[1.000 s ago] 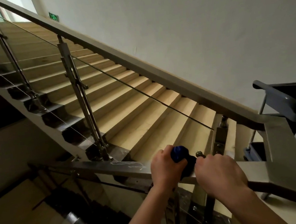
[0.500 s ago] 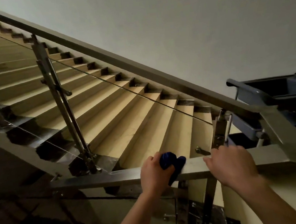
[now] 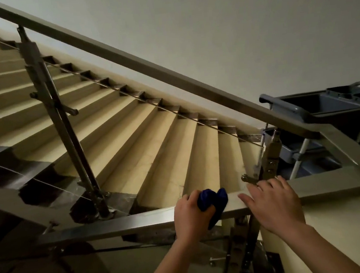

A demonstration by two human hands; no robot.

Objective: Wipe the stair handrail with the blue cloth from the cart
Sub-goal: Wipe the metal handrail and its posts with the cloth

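Observation:
A flat steel handrail [image 3: 121, 224] runs level across the lower part of the view, turns at the right and climbs up to the left. My left hand [image 3: 190, 218] grips a bunched blue cloth [image 3: 213, 200] and presses it onto the level stretch of the rail. My right hand [image 3: 273, 204] lies just to the right of the cloth, palm down on the rail with its fingers spread, and it holds nothing. The grey cart [image 3: 334, 108] stands behind the rail's corner at the right.
Beige steps [image 3: 130, 128] rise to the upper left behind glass panels. Steel posts [image 3: 61, 125] with bolts hold the glass. A shorter post [image 3: 269, 160] stands just behind my right hand. A plain wall [image 3: 230, 32] fills the top. A dark stairwell drops below the rail at the left.
The view has swung right and tilted up, bringing more of the cart in. My right hand has gone from a fist to flat on the rail. My left hand keeps the cloth on the rail.

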